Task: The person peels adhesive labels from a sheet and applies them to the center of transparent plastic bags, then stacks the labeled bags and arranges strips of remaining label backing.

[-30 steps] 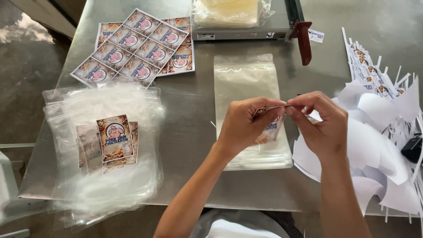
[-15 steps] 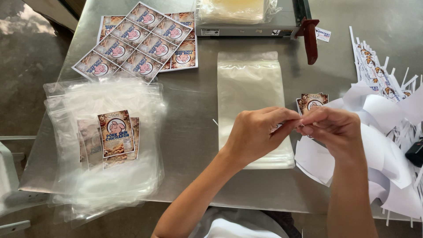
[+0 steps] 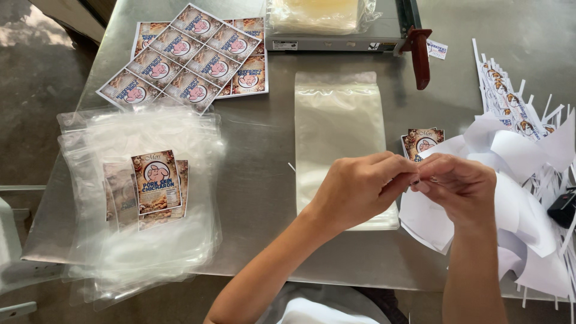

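Sheets of uncut rectangular brown-and-pink labels (image 3: 192, 57): upper left of frame, fanned.
Stack of clear plastic pouches (image 3: 141, 204): left, each bearing a label (image 3: 156, 182).
Single clear pouch (image 3: 339, 129): centre, flat.
Cut label (image 3: 422, 141): centre right, beside white backing scraps (image 3: 528, 228).

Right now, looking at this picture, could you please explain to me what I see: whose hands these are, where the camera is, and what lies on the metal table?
The camera sits on a person's head and looks down at their own bare hands. The left hand and right hand meet fingertip to fingertip, pinching something too small to identify. Under them lies a flat clear plastic bag on the grey metal table. At left is a pile of clear bags already labelled, above it sheets of printed colour stickers, at right loose white backing paper.
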